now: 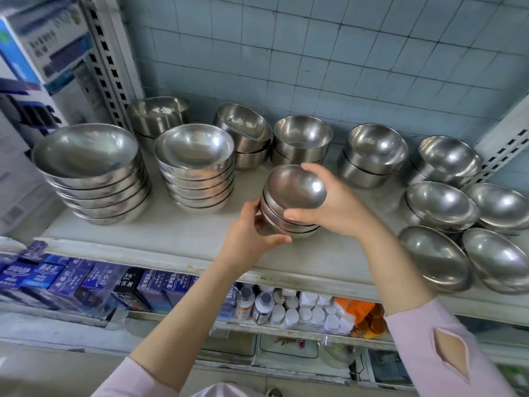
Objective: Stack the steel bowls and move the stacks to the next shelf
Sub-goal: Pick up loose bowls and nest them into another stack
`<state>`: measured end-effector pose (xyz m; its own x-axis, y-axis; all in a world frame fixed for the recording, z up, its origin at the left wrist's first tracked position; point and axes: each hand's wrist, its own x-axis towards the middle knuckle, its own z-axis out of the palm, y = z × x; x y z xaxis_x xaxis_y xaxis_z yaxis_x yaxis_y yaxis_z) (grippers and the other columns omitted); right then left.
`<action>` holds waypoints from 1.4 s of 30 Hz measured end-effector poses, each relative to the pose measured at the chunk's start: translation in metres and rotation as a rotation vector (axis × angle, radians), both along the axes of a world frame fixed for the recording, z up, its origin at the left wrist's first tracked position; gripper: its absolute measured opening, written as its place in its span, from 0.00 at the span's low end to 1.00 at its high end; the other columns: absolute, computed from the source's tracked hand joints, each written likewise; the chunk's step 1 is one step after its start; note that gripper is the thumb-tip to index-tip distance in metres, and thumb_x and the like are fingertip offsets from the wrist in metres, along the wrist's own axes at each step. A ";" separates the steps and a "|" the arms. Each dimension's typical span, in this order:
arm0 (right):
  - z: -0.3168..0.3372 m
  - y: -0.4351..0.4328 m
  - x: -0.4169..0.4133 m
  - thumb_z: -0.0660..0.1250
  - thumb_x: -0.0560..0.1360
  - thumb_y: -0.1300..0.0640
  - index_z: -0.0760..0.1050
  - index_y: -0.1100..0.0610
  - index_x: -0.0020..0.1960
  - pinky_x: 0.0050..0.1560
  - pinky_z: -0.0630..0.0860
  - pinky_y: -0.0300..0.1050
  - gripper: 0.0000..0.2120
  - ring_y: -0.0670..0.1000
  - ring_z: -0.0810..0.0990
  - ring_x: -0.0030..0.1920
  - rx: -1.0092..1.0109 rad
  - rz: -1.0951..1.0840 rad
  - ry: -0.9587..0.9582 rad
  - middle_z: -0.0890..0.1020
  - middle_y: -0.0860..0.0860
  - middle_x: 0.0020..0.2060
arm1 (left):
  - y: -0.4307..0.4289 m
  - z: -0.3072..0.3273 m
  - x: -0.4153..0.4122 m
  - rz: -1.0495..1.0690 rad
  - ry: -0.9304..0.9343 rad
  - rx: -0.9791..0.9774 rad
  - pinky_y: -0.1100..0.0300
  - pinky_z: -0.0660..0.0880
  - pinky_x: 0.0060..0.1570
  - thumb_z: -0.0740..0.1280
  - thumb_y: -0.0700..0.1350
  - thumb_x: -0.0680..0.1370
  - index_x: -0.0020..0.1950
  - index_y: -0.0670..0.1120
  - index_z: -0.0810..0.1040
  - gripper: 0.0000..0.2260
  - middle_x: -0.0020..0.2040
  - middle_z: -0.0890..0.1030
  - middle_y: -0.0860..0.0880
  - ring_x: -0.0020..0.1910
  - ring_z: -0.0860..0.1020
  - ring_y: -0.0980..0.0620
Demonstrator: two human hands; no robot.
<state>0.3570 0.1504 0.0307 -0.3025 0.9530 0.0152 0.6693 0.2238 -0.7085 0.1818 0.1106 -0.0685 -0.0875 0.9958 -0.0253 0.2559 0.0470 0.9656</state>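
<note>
A short stack of small steel bowls (294, 193) stands mid-shelf on the white shelf board (177, 242). My left hand (252, 233) grips the stack's lower left side. My right hand (337, 207) holds its right side, thumb at the front, fingers over the far rim. Two tall stacks of wide bowls (91, 173) (197, 167) stand to the left. Low stacks of deeper bowls (302, 138) (375, 153) line the back. Shallow bowls (440, 207) (498, 259) lie at the right.
Slotted white uprights (106, 53) (503, 150) bound the shelf, with a tiled wall behind. Boxes sit on the adjoining shelf at the far left (43, 38). Below are blue cartons (71, 279), white bottles (303, 310) and an orange packet (363, 316).
</note>
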 end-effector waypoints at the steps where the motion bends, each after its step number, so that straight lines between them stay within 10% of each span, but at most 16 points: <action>1: -0.002 0.000 -0.001 0.82 0.62 0.44 0.62 0.43 0.76 0.62 0.63 0.37 0.47 0.43 0.67 0.69 0.000 -0.012 0.000 0.68 0.44 0.72 | 0.000 0.000 0.000 0.001 0.006 0.005 0.53 0.76 0.60 0.83 0.48 0.61 0.68 0.49 0.67 0.40 0.56 0.81 0.53 0.57 0.79 0.57; 12: 0.004 -0.015 0.012 0.80 0.61 0.38 0.53 0.35 0.78 0.76 0.56 0.45 0.54 0.40 0.54 0.78 -0.038 -0.070 0.042 0.56 0.41 0.79 | -0.001 0.002 -0.001 -0.030 0.034 0.020 0.60 0.74 0.59 0.83 0.49 0.61 0.68 0.48 0.67 0.41 0.57 0.80 0.53 0.58 0.78 0.56; 21: -0.041 -0.097 0.112 0.76 0.66 0.38 0.60 0.47 0.78 0.75 0.59 0.64 0.45 0.55 0.57 0.78 0.162 -0.778 -0.114 0.62 0.50 0.78 | 0.000 0.004 0.003 -0.089 0.164 0.076 0.65 0.66 0.55 0.82 0.52 0.60 0.68 0.47 0.68 0.41 0.56 0.76 0.54 0.57 0.72 0.57; 31: -0.048 -0.117 0.121 0.76 0.68 0.40 0.64 0.41 0.73 0.67 0.67 0.51 0.37 0.48 0.66 0.71 0.158 -0.770 0.011 0.68 0.47 0.73 | 0.001 0.002 0.004 -0.105 0.196 0.067 0.63 0.67 0.55 0.81 0.53 0.61 0.68 0.48 0.67 0.40 0.59 0.77 0.51 0.57 0.72 0.55; 42: -0.058 -0.101 0.120 0.80 0.63 0.41 0.52 0.46 0.80 0.75 0.62 0.63 0.55 0.55 0.57 0.79 0.045 -0.870 0.125 0.59 0.51 0.79 | 0.001 0.002 0.004 -0.113 0.183 0.068 0.63 0.67 0.56 0.81 0.54 0.61 0.69 0.48 0.66 0.41 0.61 0.77 0.51 0.58 0.72 0.56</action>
